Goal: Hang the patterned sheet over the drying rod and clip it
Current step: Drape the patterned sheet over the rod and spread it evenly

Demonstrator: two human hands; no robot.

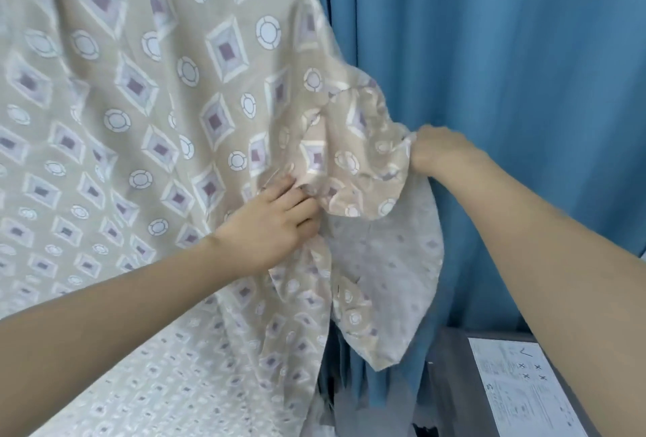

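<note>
Against the blue curtain (507,86), your left hand (269,226) and right hand (437,151) both pinch the patterned sheet's (140,104) bunched right edge; right hand further out.

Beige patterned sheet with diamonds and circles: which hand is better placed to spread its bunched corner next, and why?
Right. The right hand already grips the beige patterned sheet at its gathered outer edge, free to pull outward. The left hand pinches folds further in.

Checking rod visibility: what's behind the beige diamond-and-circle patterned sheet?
Blue pleated curtain shows behind the beige diamond-and-circle patterned sheet at its right edge. Any drying rod or clip is covered; none visible.
</note>
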